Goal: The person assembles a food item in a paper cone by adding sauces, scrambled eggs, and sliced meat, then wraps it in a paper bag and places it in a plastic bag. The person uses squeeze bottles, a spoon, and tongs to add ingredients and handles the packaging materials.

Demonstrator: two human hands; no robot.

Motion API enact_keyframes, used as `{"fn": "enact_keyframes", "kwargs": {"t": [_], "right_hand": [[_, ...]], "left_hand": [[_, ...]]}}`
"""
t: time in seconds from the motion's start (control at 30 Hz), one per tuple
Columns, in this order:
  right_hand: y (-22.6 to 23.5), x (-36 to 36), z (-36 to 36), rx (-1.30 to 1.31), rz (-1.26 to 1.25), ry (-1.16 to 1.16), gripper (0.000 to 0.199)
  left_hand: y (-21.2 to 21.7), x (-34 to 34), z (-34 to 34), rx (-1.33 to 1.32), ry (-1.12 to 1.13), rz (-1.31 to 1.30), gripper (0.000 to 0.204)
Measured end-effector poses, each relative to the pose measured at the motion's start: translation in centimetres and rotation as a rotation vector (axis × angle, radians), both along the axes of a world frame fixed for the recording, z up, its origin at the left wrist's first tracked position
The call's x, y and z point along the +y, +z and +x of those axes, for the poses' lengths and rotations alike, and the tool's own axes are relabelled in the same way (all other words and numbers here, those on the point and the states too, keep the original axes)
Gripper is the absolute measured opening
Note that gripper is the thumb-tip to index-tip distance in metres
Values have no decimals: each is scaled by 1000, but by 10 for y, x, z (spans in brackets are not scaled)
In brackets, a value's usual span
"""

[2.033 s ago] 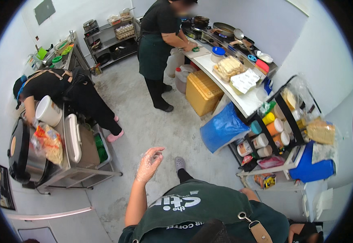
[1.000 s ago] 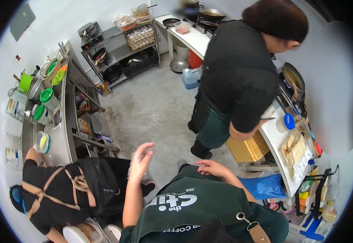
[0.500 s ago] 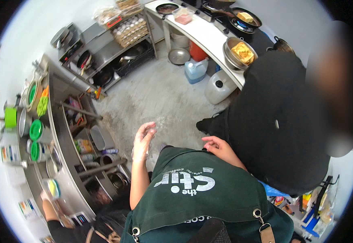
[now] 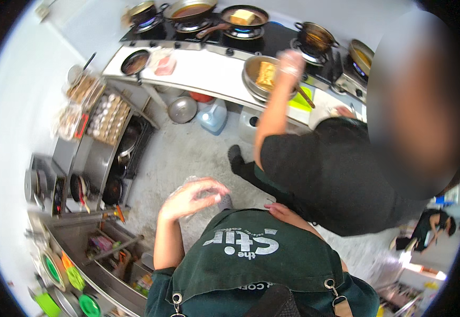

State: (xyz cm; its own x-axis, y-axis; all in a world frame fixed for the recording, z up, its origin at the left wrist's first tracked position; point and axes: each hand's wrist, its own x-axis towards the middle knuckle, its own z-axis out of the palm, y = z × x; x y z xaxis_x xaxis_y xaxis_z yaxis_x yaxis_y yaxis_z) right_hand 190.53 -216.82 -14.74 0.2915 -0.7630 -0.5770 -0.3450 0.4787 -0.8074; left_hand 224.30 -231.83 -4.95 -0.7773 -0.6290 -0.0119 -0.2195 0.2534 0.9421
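Note:
My left hand [image 4: 194,197] is raised in front of my apron, in a clear plastic glove. Its fingers are stretched and the thumb stands apart, with nothing held. Close to the apron's top right edge, my right hand [image 4: 282,211] shows only in part, fingers loosely extended and no object visible in them. The dark green apron [image 4: 240,264] covers my front. Beyond my hands, a co-worker's gloved hand [image 4: 291,63] is over a metal bowl [image 4: 248,87] with a yellow, folded egg-like piece [image 4: 267,75] in it.
A co-worker in black [image 4: 325,174] stands close on my right. Ahead runs a white counter [image 4: 203,71] with several pans on burners behind it, one holding a yellow block [image 4: 242,17]. Egg trays [image 4: 107,117] stack on a left shelf. A blue jug [image 4: 212,117] stands on the floor.
My view has turned right toward the stove counter. The co-worker's gloved hand now shows over the bowl. My left hand has tipped over, fingers pointing right; my right hand stays by the apron.

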Motion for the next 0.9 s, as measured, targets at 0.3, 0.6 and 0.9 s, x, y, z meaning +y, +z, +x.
{"fn": "enact_keyframes", "kwargs": {"t": [0.3,0.6,0.9], "right_hand": [[3,98,-43,-54,249,-409,51],[0,190,-122,-17,222,-727,47],[-10,222,-232,232,-14,-799,50]], "left_hand": [[97,-9,-87,954,-1037,133,27],[63,44,-240,542,-702,62,29],[-40,58,-314,-503,-484,-272,51]]}}
